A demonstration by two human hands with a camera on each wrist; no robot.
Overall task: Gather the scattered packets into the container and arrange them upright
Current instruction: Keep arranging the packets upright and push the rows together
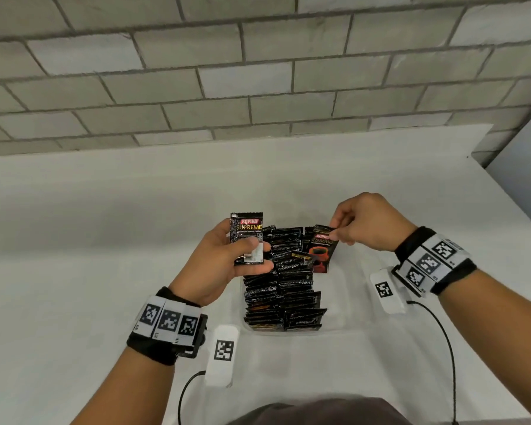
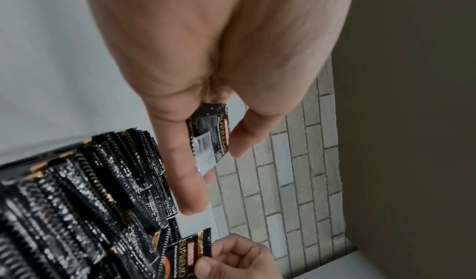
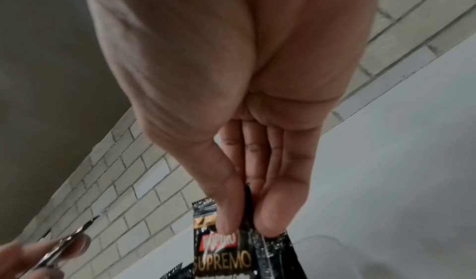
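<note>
The container point(image 1: 334, 302), a clear shallow plastic tub, sits at the lower centre of the head view on the white counter point(image 1: 105, 210). It is already packed with rows of packets point(image 1: 284, 289) standing on edge, so mostly their crimped, saw-tooth top seals show.

At the upper end of the tub, the right hand point(image 1: 365, 225) pinches the top seal of a red-printed packet point(image 1: 322, 253) between thumb and fingertips; its lower part goes down among the rows. At the left of the tub the left hand point(image 1: 224, 262) holds another packet point(image 1: 247, 240) upright, thumb across its face and fingers behind, lifted above the rows.

The step seems to be slotting the right packet into the row. To do it well, I think it should go straight down with its seal level with its neighbours, while the left hand stays clear or steadies the row.

The packets are thin, flat, glossy black foil rectangles with gold and red print; they look slippery and easy to bend. Behind is a wall point(image 1: 258, 72) of grey bricks.
</note>
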